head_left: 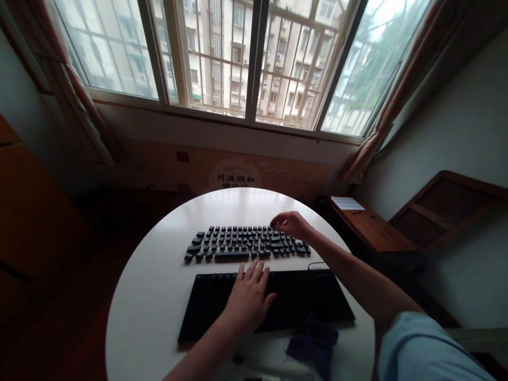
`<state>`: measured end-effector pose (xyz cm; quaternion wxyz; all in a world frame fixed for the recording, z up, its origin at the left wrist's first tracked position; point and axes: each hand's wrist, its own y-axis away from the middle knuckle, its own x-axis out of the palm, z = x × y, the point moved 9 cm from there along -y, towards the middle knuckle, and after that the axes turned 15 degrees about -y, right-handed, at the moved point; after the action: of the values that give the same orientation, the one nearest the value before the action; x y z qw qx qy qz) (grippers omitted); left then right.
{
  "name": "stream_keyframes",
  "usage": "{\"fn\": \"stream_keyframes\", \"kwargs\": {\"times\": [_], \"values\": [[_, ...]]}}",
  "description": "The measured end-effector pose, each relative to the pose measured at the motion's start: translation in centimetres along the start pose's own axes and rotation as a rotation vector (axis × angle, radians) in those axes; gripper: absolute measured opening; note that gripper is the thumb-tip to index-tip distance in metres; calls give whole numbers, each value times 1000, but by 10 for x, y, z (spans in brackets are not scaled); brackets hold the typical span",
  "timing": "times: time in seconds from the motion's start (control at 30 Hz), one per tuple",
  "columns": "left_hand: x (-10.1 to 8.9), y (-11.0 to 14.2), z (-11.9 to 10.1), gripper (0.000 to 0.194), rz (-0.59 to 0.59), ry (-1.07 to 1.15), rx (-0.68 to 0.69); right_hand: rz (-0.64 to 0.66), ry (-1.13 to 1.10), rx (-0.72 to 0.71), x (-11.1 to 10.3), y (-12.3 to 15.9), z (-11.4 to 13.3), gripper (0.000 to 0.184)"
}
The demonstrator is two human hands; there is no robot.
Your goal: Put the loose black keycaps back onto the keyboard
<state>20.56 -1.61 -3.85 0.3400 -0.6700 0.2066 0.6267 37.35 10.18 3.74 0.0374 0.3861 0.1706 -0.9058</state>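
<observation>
My left hand [249, 297] lies with its fingers spread over the black keyboard base [301, 296], the fingertips reaching its far edge. A few keycaps [217, 276] sit along the base's upper left edge; the rest of its surface looks dark and bare. Beyond it, loose black keycaps [238, 244] are laid out in keyboard-like rows, with a long space bar [232, 255] in the nearest row. At the far right end of those rows, my right hand [292, 224] is closed in a pinch on a small dark keycap, mostly hidden by the fingers.
Everything lies on a round white table [143, 296]. A purple cloth [313, 341] rests against the base's near edge, with a blurred item by the table's front. A cable [315, 263] loops behind the base. To the right stands a wooden desk [381, 233] with a paper sheet [347, 203].
</observation>
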Motion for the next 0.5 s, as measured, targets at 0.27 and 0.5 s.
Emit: {"fn": "stream_keyframes", "kwargs": {"times": [0.27,0.5], "values": [[-1,-5,3,57,-12,-16,-51,62,-228,95,39,111,13,20],[1,-4,2,58,7,-33,-51,113,-95,46,52,114,14,24]]}}
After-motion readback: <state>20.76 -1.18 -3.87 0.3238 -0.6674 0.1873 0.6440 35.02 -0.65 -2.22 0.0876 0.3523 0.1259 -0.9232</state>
